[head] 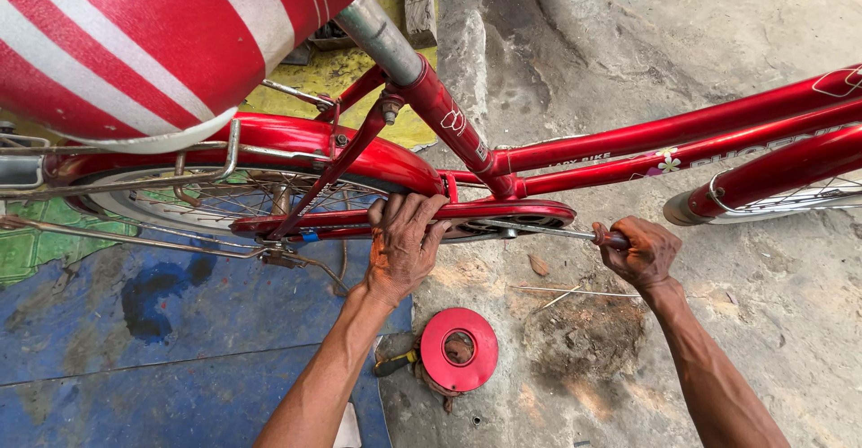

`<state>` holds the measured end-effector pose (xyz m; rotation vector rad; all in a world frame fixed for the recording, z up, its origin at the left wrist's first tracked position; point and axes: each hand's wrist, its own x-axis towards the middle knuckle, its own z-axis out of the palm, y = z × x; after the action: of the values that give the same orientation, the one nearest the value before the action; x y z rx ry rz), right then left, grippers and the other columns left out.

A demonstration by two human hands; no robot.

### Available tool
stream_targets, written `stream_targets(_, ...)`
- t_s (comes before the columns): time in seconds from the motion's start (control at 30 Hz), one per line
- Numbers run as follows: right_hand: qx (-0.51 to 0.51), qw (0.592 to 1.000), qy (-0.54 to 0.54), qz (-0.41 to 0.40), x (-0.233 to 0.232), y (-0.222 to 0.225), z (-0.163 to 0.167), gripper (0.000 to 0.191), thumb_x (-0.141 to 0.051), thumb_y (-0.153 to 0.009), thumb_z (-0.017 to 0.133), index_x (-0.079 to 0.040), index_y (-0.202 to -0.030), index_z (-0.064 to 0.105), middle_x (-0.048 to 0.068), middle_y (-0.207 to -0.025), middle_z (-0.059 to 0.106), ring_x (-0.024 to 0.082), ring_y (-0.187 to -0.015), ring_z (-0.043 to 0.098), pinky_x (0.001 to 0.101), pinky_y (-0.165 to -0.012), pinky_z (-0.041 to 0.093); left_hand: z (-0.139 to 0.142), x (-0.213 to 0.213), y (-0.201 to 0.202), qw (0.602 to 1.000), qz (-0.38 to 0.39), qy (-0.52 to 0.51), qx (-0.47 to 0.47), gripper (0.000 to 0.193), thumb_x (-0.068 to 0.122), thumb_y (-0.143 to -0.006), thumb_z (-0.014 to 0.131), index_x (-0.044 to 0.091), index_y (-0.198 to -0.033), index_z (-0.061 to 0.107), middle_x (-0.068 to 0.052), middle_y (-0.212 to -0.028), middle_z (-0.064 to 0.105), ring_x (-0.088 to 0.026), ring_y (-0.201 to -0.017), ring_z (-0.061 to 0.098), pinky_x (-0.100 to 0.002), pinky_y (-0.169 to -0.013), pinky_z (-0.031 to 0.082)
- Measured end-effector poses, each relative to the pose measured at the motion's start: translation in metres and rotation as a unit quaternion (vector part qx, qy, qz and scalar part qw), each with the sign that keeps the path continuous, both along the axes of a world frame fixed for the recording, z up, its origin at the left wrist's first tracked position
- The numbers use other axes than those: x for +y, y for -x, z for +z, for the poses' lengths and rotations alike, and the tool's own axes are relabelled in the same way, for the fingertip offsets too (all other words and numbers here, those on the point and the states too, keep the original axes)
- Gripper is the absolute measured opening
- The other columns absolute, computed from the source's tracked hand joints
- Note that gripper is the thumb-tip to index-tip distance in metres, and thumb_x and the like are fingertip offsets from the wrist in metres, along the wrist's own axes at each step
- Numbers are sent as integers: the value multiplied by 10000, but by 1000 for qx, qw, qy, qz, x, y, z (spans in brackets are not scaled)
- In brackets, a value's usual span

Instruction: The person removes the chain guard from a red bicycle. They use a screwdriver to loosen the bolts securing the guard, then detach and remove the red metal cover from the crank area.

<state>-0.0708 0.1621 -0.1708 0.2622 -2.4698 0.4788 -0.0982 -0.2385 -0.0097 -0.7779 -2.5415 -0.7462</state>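
Note:
A red bicycle stands across the view, its frame tubes [628, 138] running to the right and its red-and-white striped saddle [135, 35] close to the camera at top left. My left hand [402, 243] rests on top of the red chain guard [359, 219], fingers curled over its upper edge. My right hand [639, 250] is closed on the handle of a screwdriver [548, 231], whose metal shaft points left into the front end of the chain guard near the crank. A round red cover [460, 349] with a centre hole lies on the ground below the hands.
The rear wheel [180, 201] with spokes and a metal carrier rack [135, 165] sits at left under a red mudguard. A small tool with a yellow-green handle [395, 364] lies beside the red cover. Blue painted floor lies at lower left, rough concrete at right.

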Motion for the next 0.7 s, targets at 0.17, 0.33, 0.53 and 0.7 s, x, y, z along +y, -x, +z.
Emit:
stream_targets(0.17, -13, 1000, 22, 3, -5, 5, 4, 441, -426, -932, 762, -168, -648, 543, -33, -526, 463, 112, -451, 409, 312, -465, 319, 0, 0, 0, 1000, 0, -1, -14, 354, 234, -945, 685, 133, -1278, 619, -29, -1112, 636, -246, -1087, 559, -478, -986, 314)
stream_targets(0.33, -15, 1000, 14, 14, -1, 8, -8, 422, -425, -937, 757, -179, -658, 557, -40, -522, 459, 103, -444, 406, 303, -458, 321, 0, 0, 1, 1000, 1, 8, -23, 330, 249, -969, 664, 131, -1274, 622, -29, -1117, 641, -249, -1081, 557, -476, -983, 307)
stream_targets(0.53, -8, 1000, 8, 21, 4, 14, -16, 423, -407, -925, 770, -169, -650, 555, -32, -503, 451, 107, -425, 400, 301, -441, 311, 0, 1, 2, 999, 1, -2, -33, 326, 277, -980, 664, 129, -1268, 631, -16, -1121, 653, -236, -1058, 559, -472, -980, 306)
stream_targets(0.7, 11, 999, 12, 36, 2, 17, -13, 414, -369, -920, 790, -157, -656, 552, -12, -524, 460, 125, -447, 411, 320, -458, 314, -2, 1, 3, 1000, 1, -4, -23, 325, 270, -970, 668, 136, -1264, 637, -1, -1122, 662, -224, -1048, 561, -470, -957, 302)
